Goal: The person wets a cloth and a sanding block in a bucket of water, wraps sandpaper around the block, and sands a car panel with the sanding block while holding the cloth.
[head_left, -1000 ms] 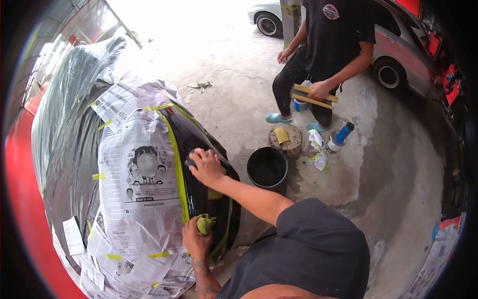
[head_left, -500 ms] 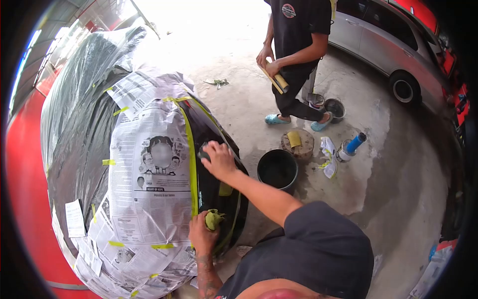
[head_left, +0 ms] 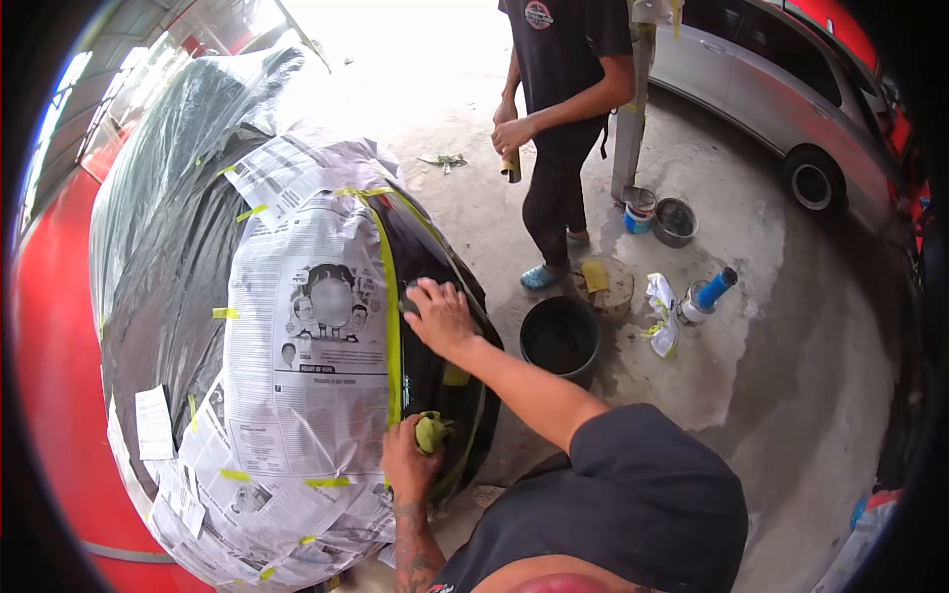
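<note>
My right hand lies palm down on a glossy black car panel, fingers curved over a small dark pad that is mostly hidden beneath them. Lower on the same panel, my left hand grips a crumpled yellow-green cloth near the panel's edge. Yellow-green masking tape borders the black strip. Left of it, printed newspaper covers the bodywork.
Plastic sheeting drapes the car further left. A black bucket stands right of the panel, near a round stool with a yellow sheet. A blue-topped tool lies beyond. Another person stands ahead; a silver car is parked behind.
The other person has shifted position and lowered the yellow-brown roll in their hands. My right hand stays on the panel and my left keeps the cloth; the view has shifted slightly.
</note>
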`<state>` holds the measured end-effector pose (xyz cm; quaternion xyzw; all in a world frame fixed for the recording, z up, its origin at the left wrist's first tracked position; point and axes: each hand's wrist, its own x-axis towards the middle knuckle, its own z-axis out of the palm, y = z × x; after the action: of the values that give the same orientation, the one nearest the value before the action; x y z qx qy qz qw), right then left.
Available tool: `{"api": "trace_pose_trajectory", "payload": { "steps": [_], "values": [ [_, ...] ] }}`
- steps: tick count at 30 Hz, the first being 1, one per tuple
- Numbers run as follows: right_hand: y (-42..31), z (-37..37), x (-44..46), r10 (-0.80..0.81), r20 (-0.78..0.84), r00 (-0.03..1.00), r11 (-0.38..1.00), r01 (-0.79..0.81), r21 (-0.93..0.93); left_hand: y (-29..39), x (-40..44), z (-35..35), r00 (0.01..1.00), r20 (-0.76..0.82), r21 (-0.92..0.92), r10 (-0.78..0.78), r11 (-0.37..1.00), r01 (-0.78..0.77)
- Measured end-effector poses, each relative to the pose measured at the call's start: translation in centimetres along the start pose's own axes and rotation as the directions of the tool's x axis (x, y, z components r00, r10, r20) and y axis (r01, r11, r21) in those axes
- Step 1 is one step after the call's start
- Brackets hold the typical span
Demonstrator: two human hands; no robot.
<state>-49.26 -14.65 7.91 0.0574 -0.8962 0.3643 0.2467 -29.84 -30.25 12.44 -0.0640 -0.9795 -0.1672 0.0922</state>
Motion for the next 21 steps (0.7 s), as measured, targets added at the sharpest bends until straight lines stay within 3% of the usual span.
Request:
{"api": "trace_pose_trajectory", "payload": {
  "steps": [3,5,8,10,12,16,18,21],
  "values": [
    [-2.0,-0.3,-6.1,-0.082,-0.037,0.996,0.996,0.084,0.035,-0.3,0.0,0.3,1.0,0.0,0.002,-0.005,1.0,0.005],
    [-2.3,-0.3,-10.7,-0.155,0.047,0.987,0.985,0.151,0.084,-0.3,0.0,0.3,1.0,0.007,0.001,0.0,1.0,0.0],
    [-1.3,-1.5,-9.6,-0.242,0.077,0.967,0.967,0.234,0.104,-0.2,0.0,0.1,1.0,0.011,0.002,0.006,1.0,-0.006],
    [-0.1,-1.1,-5.8,-0.162,-0.024,0.986,0.985,0.163,0.049,-0.2,-0.1,-0.1,1.0,0.011,0.003,0.005,1.0,-0.005],
    [1.3,-0.4,-1.8,-0.003,-0.009,1.0,0.993,0.004,0.114,0.0,-0.1,0.0,1.0,0.009,0.002,0.001,1.0,-0.001],
    [0.4,0.2,-1.4,0.088,-0.046,0.995,0.995,-0.086,0.041,0.1,-0.3,-0.2,1.0,-0.005,-0.006,-0.006,1.0,0.006],
    [-0.6,0.6,-5.8,-0.045,-0.065,0.997,0.997,0.049,0.063,0.0,-0.3,0.0,1.0,-0.01,-0.008,-0.014,1.0,0.014],
    [-1.2,-0.5,-10.9,-0.141,0.039,0.989,0.98,0.134,0.143,0.2,0.0,0.0,1.0,-0.005,0.005,-0.017,1.0,0.017]
  ]
}}
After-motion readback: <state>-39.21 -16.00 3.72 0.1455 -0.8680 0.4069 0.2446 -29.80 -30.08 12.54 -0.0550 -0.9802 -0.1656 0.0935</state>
